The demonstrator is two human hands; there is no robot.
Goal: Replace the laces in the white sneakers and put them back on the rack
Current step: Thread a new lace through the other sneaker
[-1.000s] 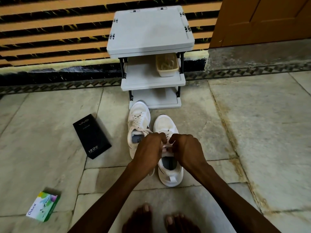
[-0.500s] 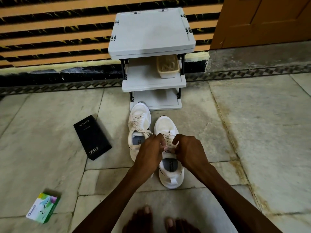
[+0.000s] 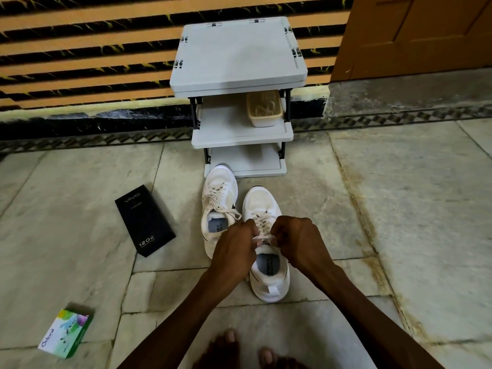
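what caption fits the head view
Relacing: left hand and right hand pinch the lace of one sneaker on the floor before the rack

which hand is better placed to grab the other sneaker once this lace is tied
Left. The left hand is next to the other sneaker; the right hand is across the sneaker being laced. Both pinch its lace now.

The left hand and right hand pinch the lace of a white sneaker on the floor. The other sneaker lies just beside it at ten o'clock, the grey rack at twelve, a black box at nine.
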